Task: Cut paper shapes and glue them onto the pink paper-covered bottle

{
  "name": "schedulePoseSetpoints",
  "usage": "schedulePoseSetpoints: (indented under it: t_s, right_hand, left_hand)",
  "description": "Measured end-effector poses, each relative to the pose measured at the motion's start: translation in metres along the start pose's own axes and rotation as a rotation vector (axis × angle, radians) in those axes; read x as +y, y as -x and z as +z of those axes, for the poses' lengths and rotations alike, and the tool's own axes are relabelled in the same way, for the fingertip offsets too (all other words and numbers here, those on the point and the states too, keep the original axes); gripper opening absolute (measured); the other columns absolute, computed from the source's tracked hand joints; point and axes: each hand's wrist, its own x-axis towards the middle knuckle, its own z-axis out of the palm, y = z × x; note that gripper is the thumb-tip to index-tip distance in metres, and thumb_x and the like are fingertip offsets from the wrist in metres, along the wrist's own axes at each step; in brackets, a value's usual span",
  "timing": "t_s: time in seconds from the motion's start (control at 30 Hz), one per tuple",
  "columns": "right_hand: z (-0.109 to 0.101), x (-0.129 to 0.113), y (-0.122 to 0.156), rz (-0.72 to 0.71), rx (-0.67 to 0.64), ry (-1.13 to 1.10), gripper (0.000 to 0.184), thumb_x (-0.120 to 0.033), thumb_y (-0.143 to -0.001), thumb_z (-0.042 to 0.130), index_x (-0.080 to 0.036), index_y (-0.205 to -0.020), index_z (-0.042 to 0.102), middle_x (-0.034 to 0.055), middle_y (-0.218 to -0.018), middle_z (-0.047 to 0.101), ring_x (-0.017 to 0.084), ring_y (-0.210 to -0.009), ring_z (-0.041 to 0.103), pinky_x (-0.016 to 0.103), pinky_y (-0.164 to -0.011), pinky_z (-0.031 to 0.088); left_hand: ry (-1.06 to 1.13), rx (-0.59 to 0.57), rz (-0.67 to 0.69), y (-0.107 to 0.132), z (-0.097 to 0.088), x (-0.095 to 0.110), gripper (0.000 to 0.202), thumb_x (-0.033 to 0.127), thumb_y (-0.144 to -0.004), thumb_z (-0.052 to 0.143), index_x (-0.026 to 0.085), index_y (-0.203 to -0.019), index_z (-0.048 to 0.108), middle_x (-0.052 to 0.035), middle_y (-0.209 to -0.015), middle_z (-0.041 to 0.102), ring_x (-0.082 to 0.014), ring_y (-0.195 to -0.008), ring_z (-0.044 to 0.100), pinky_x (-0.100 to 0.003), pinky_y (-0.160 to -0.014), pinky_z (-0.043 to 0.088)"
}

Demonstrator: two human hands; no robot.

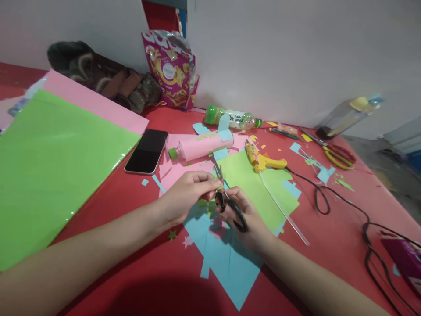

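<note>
My right hand (245,213) is closed around the black handles of a pair of scissors (238,214), whose blades point away from me. Between the fingertips of my left hand (190,193) is a small piece of green paper (219,188), right at the blades. Both hands hover over overlapping sheets: blue paper (230,263) nearer me and light green paper (272,197) to the right. Just beyond lies a bottle wrapped in pink paper (204,147) with a green cap. Small cut stars, one green (172,235) and one pink (187,242), rest left of the blue paper.
A yellow glue gun (263,160) with a clear stick and black cord (345,199) lies right. A phone (147,151) and large green sheets (59,175) are left. Behind stand a snack bag (173,70), a lying green bottle (230,117) and yellow-handled scissors (338,158).
</note>
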Motion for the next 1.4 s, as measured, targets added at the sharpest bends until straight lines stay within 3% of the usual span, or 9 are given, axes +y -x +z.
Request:
schedulePoseSetpoints:
  t_s: [0.77,1.0,1.23,1.4]
  right_hand:
    - [0.003,-0.004,-0.002,0.042,0.115,0.038,0.038,-0.034,-0.050,0.075,-0.025,-0.078,0.051,-0.0061,-0.067,0.048,0.005,-0.054,0.045,0.016,-0.046,0.034]
    - [-0.001,-0.002,-0.003,0.017,0.050,-0.104,0.039,-0.037,-0.060,0.068,-0.025,-0.093,0.051,-0.0022,-0.077,0.051,0.009,-0.068,0.049,0.018,-0.052,0.039]
    - [-0.002,-0.003,-0.006,-0.103,0.083,-0.057,0.035,-0.016,-0.058,0.068,-0.026,-0.085,0.048,-0.0053,-0.073,0.052,0.007,-0.063,0.050,0.020,-0.059,0.042]
    - [-0.001,-0.004,-0.004,-0.091,0.029,-0.001,0.038,-0.009,-0.057,0.066,-0.026,-0.084,0.046,-0.0065,-0.073,0.052,0.006,-0.061,0.052,0.019,-0.056,0.041]
  left_hand:
    - [-0.064,-0.003,0.036,-0.004,-0.003,-0.002,0.024,0.025,-0.068,0.053,0.013,-0.050,0.043,0.0046,-0.047,0.041,-0.0056,-0.048,0.037,-0.019,-0.050,0.029]
    - [-0.307,-0.159,0.050,-0.005,-0.008,-0.003,0.024,0.026,-0.072,0.050,0.013,-0.052,0.045,0.0037,-0.050,0.044,-0.0062,-0.048,0.038,-0.019,-0.047,0.028]
    - [-0.689,-0.366,0.052,-0.006,-0.013,-0.001,0.022,0.027,-0.070,0.046,0.014,-0.053,0.046,0.0056,-0.048,0.033,-0.0057,-0.045,0.029,-0.019,-0.043,0.022]
    - [-0.826,-0.418,0.095,-0.006,-0.013,-0.002,0.019,0.021,-0.068,0.043,0.014,-0.050,0.042,0.0045,-0.049,0.035,-0.0062,-0.046,0.030,-0.018,-0.043,0.022]
